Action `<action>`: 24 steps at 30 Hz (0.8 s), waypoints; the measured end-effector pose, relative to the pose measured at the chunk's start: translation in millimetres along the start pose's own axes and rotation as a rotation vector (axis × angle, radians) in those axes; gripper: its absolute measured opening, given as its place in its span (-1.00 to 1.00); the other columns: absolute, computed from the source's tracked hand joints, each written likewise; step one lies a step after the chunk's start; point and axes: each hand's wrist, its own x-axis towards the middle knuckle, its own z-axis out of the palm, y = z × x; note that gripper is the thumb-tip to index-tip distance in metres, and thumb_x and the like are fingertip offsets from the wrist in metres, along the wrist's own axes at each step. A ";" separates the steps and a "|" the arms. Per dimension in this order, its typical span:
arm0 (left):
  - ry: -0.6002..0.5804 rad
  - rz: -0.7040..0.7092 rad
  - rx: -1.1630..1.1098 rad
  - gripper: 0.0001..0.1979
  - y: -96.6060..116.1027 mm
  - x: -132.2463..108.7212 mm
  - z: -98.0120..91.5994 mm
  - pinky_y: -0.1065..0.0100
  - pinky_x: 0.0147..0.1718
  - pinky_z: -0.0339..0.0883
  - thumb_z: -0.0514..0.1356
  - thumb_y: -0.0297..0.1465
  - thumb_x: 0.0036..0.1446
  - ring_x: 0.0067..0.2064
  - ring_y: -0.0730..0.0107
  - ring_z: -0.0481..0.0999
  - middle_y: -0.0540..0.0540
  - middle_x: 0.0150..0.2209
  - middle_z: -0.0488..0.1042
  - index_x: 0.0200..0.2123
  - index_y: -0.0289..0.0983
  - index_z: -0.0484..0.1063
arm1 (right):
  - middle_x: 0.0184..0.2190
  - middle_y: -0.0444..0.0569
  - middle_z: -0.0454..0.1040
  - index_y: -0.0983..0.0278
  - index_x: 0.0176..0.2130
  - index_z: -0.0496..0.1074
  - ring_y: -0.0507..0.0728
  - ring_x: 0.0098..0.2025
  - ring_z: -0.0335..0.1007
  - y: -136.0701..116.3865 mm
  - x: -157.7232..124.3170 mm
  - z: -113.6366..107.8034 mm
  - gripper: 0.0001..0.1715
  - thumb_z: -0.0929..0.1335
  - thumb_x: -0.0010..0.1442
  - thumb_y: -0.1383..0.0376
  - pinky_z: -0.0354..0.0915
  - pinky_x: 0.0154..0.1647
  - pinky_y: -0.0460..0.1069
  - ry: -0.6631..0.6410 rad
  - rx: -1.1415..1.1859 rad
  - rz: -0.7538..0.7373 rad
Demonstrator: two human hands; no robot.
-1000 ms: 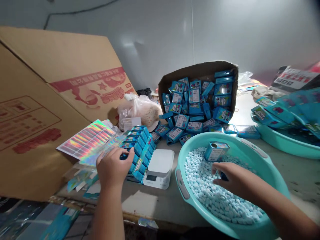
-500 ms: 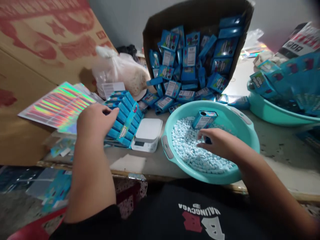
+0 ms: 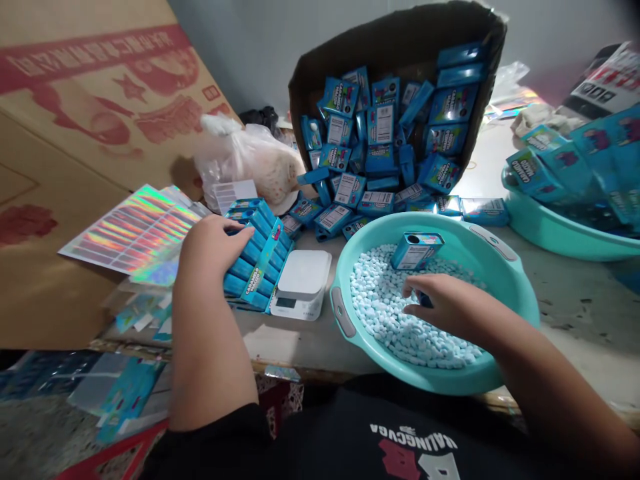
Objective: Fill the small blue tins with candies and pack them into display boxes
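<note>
My left hand is curled over the left side of a display tray packed with small blue candy boxes. Its thumb and fingers close around one of these boxes, mostly hidden by the hand. My right hand is just above light blue candies in a turquoise basin. Its fingers are curled around something small and dark blue, largely covered by the hand. Beyond it, a blue candy box with a round dark hole in its top stands tilted among the candies.
A white scale stands between tray and basin. Behind, a cardboard carton lies on its side, spilling blue boxes. A second turquoise basin holds flat packaging at right. Shiny sticker sheets and a plastic bag lie at left.
The whole view has shifted, so everything sits slightly lower and farther right. Both hands keep nearly the same places, left at the tray and right over the candies.
</note>
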 end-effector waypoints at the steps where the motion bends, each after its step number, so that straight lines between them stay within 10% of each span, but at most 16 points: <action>1: 0.012 0.006 -0.020 -0.59 -1.6 -0.6 0.8 0.15 0.03 0.37 0.19 -0.13 0.10 0.02 0.02 0.53 -0.23 -0.03 0.57 -0.14 -0.28 0.64 | -0.34 -0.10 0.55 0.18 -0.20 0.46 0.11 -0.36 0.39 0.7 0.2 0.7 -0.85 0.40 0.20 0.21 0.12 -0.39 -0.03 -0.005 0.000 -0.002; 11: -0.009 0.054 0.137 -0.49 18.8 5.2 -18.6 0.03 -0.03 0.39 0.16 -0.07 0.12 0.02 -0.04 0.51 -0.19 0.03 0.55 0.07 -0.20 0.49 | -0.38 -0.08 0.55 0.18 -0.19 0.49 0.09 -0.43 0.37 2.3 0.2 2.1 -0.82 0.40 0.19 0.18 0.10 -0.47 -0.03 0.009 0.003 -0.016; 24: -0.137 0.175 0.206 -0.56 1.5 37.1 -5.9 0.10 -0.10 0.38 0.17 -0.09 0.02 -0.03 -0.11 0.55 -0.25 -0.07 0.60 -0.11 -0.23 0.54 | -0.33 -0.09 0.56 0.18 -0.19 0.48 0.12 -0.35 0.40 0.0 -1.5 3.2 -0.85 0.40 0.19 0.23 0.10 -0.38 -0.03 0.009 0.061 0.003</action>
